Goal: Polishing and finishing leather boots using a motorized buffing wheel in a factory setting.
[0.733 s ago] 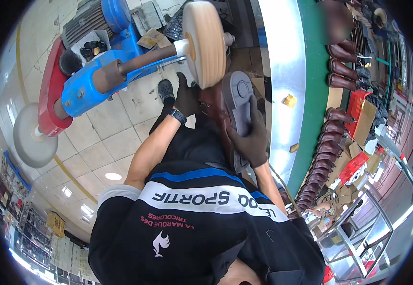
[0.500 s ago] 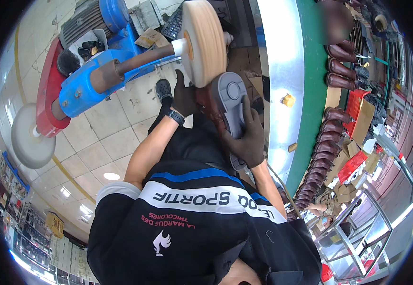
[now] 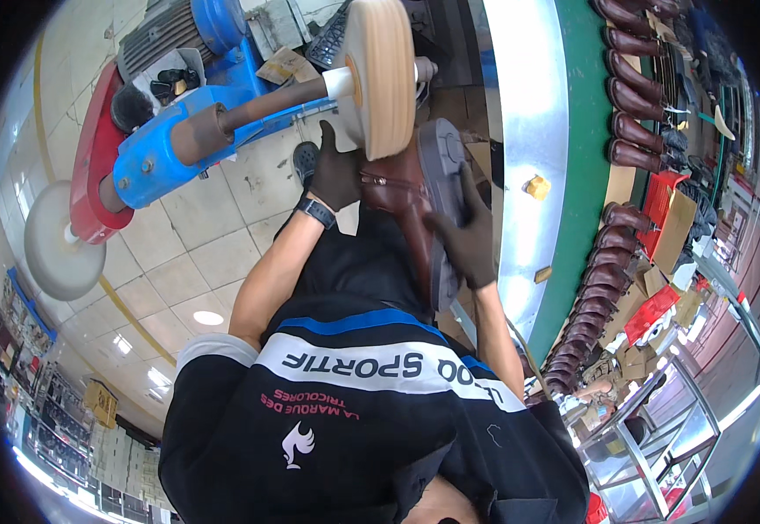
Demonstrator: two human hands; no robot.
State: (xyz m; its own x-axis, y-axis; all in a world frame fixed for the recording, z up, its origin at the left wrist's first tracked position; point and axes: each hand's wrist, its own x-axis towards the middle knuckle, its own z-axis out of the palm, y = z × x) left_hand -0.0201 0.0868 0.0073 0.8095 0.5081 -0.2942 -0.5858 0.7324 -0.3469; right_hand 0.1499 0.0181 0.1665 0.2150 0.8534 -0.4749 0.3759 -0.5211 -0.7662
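A reddish-brown leather boot [image 3: 408,201] with a side zip and a grey sole [image 3: 444,188] lies between my gloved hands, its upper against or just under the edge of a pale buffing wheel [image 3: 386,83]. My left hand [image 3: 338,175], in a dark glove, grips the boot's left side with the thumb pointing up; its other fingers are partly hidden. On the opposite side, my right hand [image 3: 467,234], gloved too, closes over the sole and the lower upper. The wheel's face looks smeared, as if spinning.
A blue machine housing [image 3: 157,162] carries the shaft, with a red guard [image 3: 92,175] and second pale wheel [image 3: 64,240] at left. At right runs a shiny metal ledge [image 3: 528,105] with a yellowish lump [image 3: 537,187]. Brown boots [image 3: 603,279] line up beyond it.
The boot has rolled so its zipped leather side shows, where the sole faced up before. My right hand has turned with it and sits slightly lower; my left hand has barely moved.
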